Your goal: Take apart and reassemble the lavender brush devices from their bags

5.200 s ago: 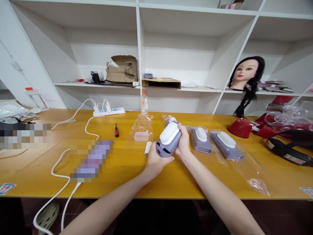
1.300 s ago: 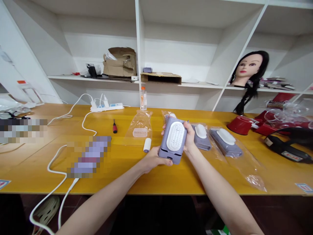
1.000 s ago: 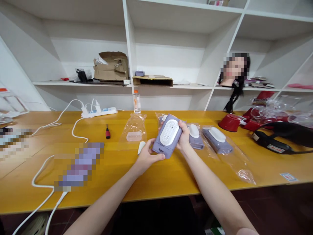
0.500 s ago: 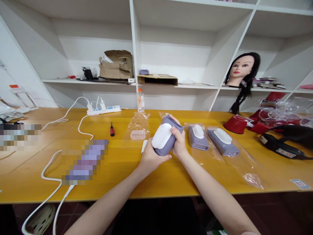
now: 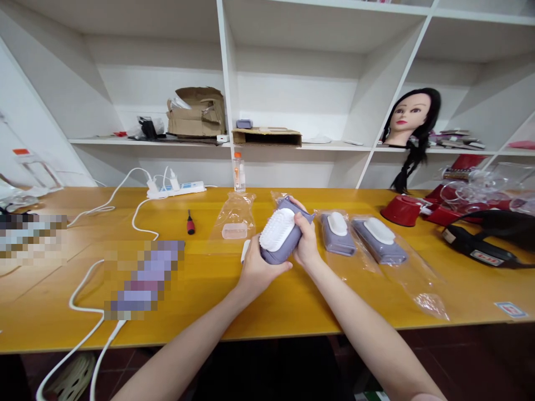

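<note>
Two bagged brushes [image 5: 336, 234] lie on the yellow table [image 5: 326, 301].

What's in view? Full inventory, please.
brush device: 1, lilac and white, held up
bagged devices: 2, lilac and white, right of brush device
clear bag: 1, pink block inside, left of brush device
small cylinder: 1, white, beside brush device
screwdriver: 1, red and black, on table
power strip: 1, white, at table's back
bottle: 1, orange cap, at table's back
red piece: 1, red, table right
black strap: 1, black, table far right
cardboard box: 1, brown, on shelf
mannequin head: 1, black hair, on shelf
left hand: 1, gripping brush device
right hand: 1, gripping brush device
</note>
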Demonstrator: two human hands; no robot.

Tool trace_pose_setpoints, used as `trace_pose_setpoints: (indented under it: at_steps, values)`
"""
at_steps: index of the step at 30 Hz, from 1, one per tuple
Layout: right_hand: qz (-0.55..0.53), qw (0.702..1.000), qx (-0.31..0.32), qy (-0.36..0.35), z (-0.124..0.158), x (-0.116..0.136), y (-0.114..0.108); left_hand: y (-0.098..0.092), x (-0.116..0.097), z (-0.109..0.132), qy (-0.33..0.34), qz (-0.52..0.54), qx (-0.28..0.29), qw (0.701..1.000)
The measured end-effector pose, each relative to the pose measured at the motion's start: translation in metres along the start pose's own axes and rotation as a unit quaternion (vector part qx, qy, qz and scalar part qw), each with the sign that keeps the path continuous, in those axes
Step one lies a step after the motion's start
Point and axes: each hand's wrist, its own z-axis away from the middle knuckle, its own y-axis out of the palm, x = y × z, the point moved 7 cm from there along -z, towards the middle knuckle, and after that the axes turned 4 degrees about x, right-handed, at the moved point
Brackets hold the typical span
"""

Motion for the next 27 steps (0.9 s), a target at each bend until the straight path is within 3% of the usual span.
trace_pose_setpoints:
  at_steps: [6, 9, 13, 15, 18, 24, 27]
  values:
    - [-0.017, 1.0, 0.013, 0.018, -0.002, 0.0, 0.001, 0.003, -0.007, 0.002, 0.032, 0.098, 0.026, 0.994]
    - [-0.051, 0.996, 0.056, 0.052, -0.008, 0.002, 0.001, 0.009, -0.01, 0.002, 0.025, 0.218, 0.117, 0.968]
    - [-0.097, 0.974, 0.142, 0.15, -0.011, -0.002, 0.002, 0.022, -0.006, 0.011, -0.088, 0.301, 0.292, 0.903]
    - [-0.1, 0.964, 0.161, 0.185, -0.009, -0.005, 0.002, 0.025, -0.004, 0.017, -0.136, 0.33, 0.345, 0.868]
    - [-0.1, 0.952, 0.178, 0.227, -0.003, -0.015, 0.006, 0.026, -0.001, 0.018, -0.184, 0.4, 0.344, 0.829]
    - [-0.061, 0.944, 0.174, 0.275, 0.007, -0.037, 0.015, 0.029, 0.004, 0.019, -0.278, 0.463, 0.29, 0.79]
    - [0.004, 0.952, 0.147, 0.267, 0.003, -0.035, 0.01, 0.027, -0.003, 0.018, -0.269, 0.491, 0.283, 0.779]
